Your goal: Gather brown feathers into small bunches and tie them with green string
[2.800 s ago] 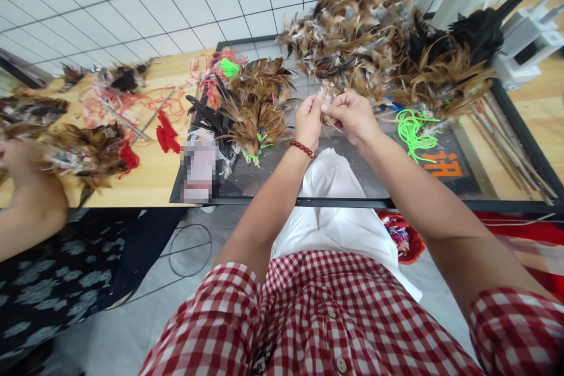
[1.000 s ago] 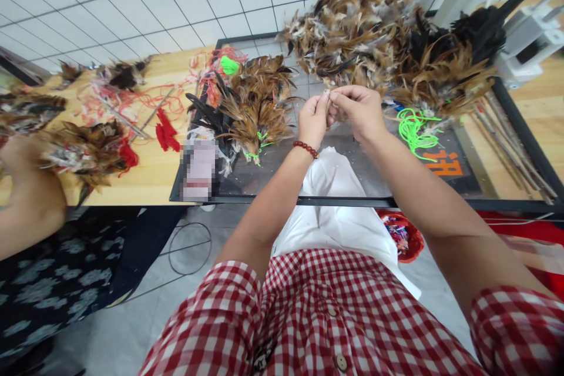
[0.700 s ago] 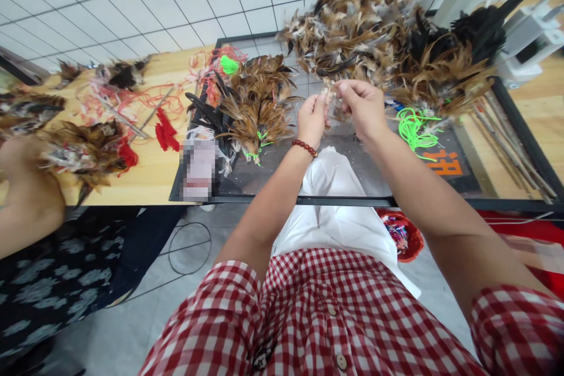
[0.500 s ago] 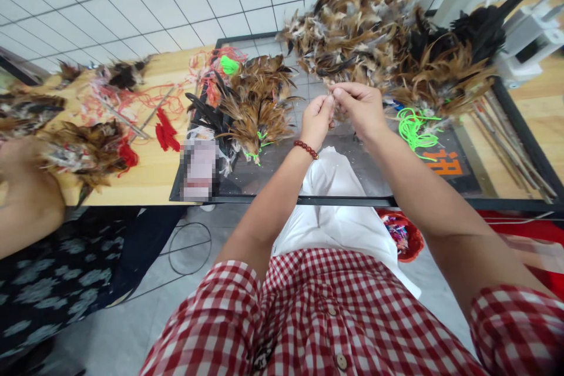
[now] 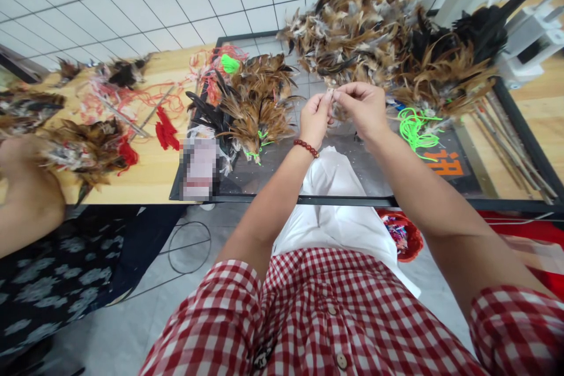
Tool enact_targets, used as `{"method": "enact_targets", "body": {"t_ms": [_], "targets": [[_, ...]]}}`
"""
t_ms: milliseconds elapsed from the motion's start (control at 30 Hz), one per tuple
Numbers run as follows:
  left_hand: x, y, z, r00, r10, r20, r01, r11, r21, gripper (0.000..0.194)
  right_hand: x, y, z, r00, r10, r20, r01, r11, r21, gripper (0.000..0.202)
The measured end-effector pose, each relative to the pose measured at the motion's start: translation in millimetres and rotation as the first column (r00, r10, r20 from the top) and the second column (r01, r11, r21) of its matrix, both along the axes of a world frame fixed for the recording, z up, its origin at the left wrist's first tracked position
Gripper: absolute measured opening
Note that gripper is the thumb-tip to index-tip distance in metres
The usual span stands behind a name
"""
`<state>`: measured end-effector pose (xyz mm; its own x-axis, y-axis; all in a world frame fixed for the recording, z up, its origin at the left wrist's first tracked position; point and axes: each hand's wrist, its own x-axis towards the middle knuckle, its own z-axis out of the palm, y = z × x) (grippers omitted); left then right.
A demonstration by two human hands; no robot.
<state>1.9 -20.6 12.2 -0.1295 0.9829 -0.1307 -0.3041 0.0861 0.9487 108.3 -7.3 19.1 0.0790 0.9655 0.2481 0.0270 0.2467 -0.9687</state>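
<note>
My left hand [image 5: 315,118], with a beaded bracelet at the wrist, and my right hand [image 5: 363,107] meet over the dark-framed glass panel [image 5: 282,179]. Thumbs and forefingers of both are closed in a pinch, fingertips almost touching. Pale brown wisps of a small feather [image 5: 338,111] show between and below the fingers; most of it is hidden. Just beyond my hands rises a big heap of brown feathers [image 5: 352,29]. Left of them lies a bundle of brown feathers [image 5: 259,100] with green string at its base. Loose bright green cord [image 5: 416,129] lies to the right.
Thin sticks [image 5: 513,147] lie at the panel's right side. A blurred-out item [image 5: 199,169] is at its left corner. A co-worker's arm [image 5: 30,194] reaches in at the left beside a feather bundle [image 5: 83,150] and red yarn [image 5: 166,128]. A red basket [image 5: 403,238] stands below the table.
My fingertips have shifted very slightly against each other, still pinched at nearly the same spot. Nothing else has visibly moved.
</note>
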Motion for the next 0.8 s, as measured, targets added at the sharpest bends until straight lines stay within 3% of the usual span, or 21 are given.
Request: {"method": "enact_targets", "body": {"t_ms": [233, 633, 800], "targets": [[0.5, -3.9, 3.8, 0.998, -0.052, 0.021, 0.052, 0.999, -0.011, 0.027, 5.1, 6.2, -6.7, 1.000, 0.020, 0.000, -0.020, 1.000, 0.006, 0.029], [0.9, -1.7, -3.1, 0.995, -0.050, 0.081, 0.050, 0.999, 0.003, 0.029, 8.5, 17.1, -20.4, 0.998, 0.059, -0.012, -0.059, 0.998, -0.005, 0.038], [0.0, -1.2, -5.8, 0.995, -0.092, 0.034, 0.091, 0.995, 0.038, 0.036, 12.9, 22.4, -26.8, 0.995, 0.025, 0.100, -0.028, 0.999, 0.035, 0.034]]}}
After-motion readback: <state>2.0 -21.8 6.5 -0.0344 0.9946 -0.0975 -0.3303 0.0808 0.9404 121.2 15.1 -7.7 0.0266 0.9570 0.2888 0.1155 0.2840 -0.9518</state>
